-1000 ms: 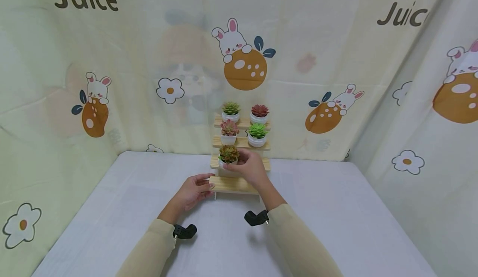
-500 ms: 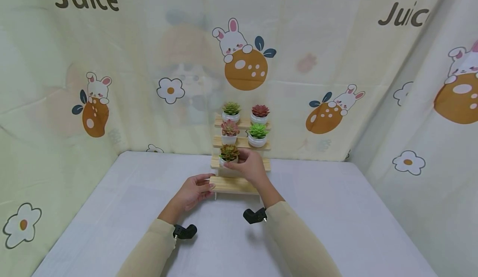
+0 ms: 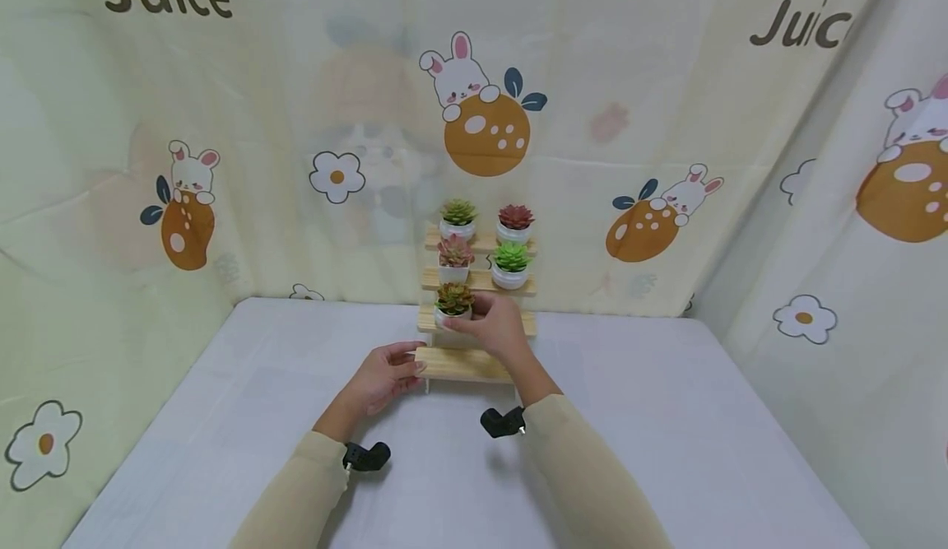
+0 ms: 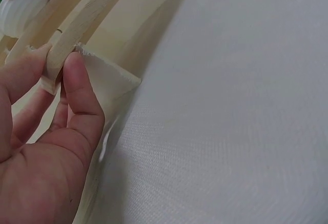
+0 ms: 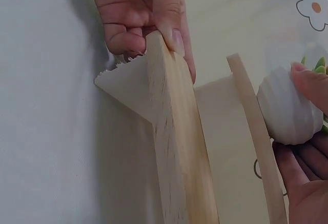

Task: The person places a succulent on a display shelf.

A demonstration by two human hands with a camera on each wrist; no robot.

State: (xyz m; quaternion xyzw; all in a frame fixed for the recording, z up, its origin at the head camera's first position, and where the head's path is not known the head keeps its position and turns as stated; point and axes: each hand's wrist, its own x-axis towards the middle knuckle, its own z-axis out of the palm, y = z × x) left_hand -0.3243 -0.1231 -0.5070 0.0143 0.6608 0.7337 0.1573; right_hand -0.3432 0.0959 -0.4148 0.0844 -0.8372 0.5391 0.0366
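A small stepped wooden shelf [image 3: 462, 364] stands on the table with succulents on its steps. My left hand [image 3: 385, 378] pinches the left end of its lowest board [image 4: 77, 34] between thumb and fingers. My right hand [image 3: 494, 328] grips the white ribbed pot [image 5: 289, 108] of a brownish-green potted succulent [image 3: 454, 300] at the left of the second step from the bottom. In the right wrist view the pot's base is right at that board. Above it sit a pink succulent [image 3: 454, 254] and a bright green one [image 3: 511, 259].
On the top step are a green succulent [image 3: 458, 215] and a dark red one [image 3: 515, 220]. A printed curtain [image 3: 592, 55] hangs close behind the shelf. White cloth covers the table [image 3: 652, 417] on both sides.
The right wrist has shifted slightly left, while its hand keeps hold of the potted succulent at the second step. The left hand stays on the lowest board.
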